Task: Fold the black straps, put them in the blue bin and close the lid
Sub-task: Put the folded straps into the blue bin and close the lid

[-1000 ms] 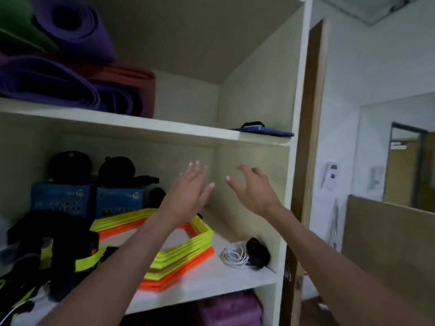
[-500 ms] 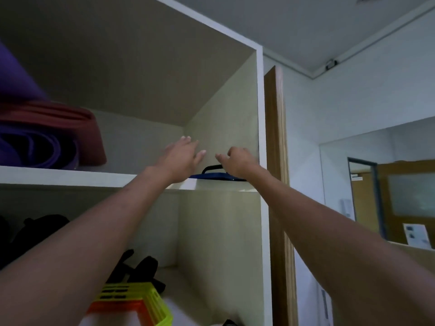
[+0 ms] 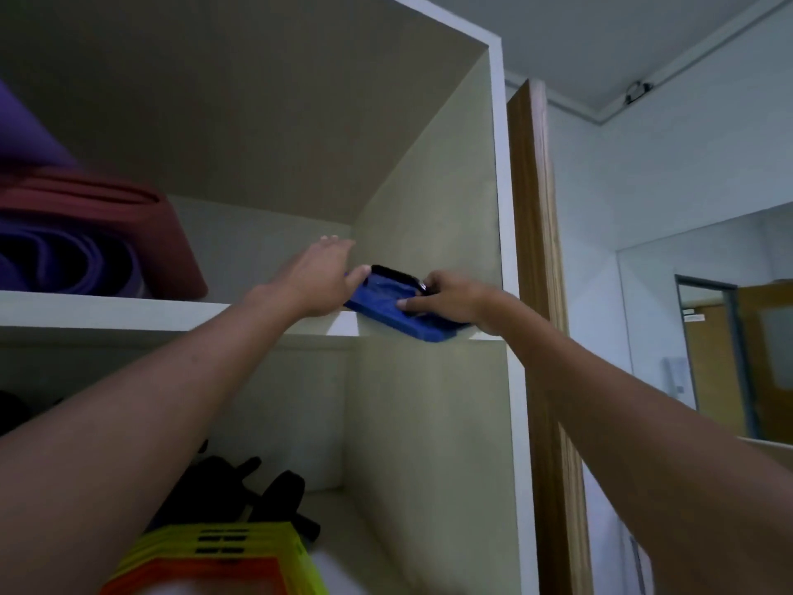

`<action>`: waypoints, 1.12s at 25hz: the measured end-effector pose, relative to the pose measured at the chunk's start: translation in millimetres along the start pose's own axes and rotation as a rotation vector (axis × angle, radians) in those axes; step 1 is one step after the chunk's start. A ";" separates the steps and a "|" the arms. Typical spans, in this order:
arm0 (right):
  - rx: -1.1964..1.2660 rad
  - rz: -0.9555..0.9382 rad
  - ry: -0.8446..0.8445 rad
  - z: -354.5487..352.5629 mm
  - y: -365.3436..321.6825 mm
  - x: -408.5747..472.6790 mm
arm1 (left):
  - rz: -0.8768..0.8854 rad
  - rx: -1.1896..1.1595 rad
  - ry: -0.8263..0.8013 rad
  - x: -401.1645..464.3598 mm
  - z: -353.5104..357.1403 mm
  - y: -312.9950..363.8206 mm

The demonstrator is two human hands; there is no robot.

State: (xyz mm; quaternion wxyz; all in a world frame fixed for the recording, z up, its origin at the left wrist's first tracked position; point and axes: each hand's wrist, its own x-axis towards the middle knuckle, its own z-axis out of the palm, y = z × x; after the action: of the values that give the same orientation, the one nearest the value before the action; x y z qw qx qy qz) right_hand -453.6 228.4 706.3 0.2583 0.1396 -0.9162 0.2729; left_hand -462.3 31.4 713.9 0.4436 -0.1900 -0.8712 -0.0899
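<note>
Shelf (image 3: 128,309): lid (image 3: 388,304) (tilted) between hands.

Both arms raised, left hand (image 3: 319,279) flat, right hand (image 3: 446,298) gripping

Both arms are reaching up to the white upper shelf (image 3: 128,313). The right hand (image 3: 446,299) is gripping the flat blue plastic lid (image 3: 386,304) with its black handle, tilting it off the shelf edge, while the left hand (image 3: 319,277) is touching its far side with fingers extended.
</note>
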 end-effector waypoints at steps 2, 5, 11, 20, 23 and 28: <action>0.050 -0.120 0.042 -2.4 10.7 -14.1 | 0.031 -0.003 -0.004 -1.4 -4.5 2.4; 0.018 -0.298 0.202 7.7 22.1 -35.7 | 0.038 0.029 -0.015 -20.7 -5.6 13.0; 0.197 -0.438 0.307 64.4 27.1 -122.3 | -0.015 -0.011 0.090 -147.0 7.4 16.2; 0.307 -0.362 -0.127 276.6 20.5 -336.5 | -0.440 0.019 -0.088 -483.6 46.9 3.6; 0.293 -0.246 -0.235 344.9 15.9 -396.2 | -0.577 0.049 -0.214 -570.3 57.4 -5.5; 0.202 -0.108 -0.467 426.0 11.6 -468.9 | -0.777 0.058 -0.374 -672.0 76.8 -7.4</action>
State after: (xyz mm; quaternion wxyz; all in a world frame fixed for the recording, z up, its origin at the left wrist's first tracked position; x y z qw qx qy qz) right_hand -239.2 47.9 138.0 0.0387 0.2725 -0.9103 0.3091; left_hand -163.2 -119.3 126.3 0.2167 0.1517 -0.9456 -0.1896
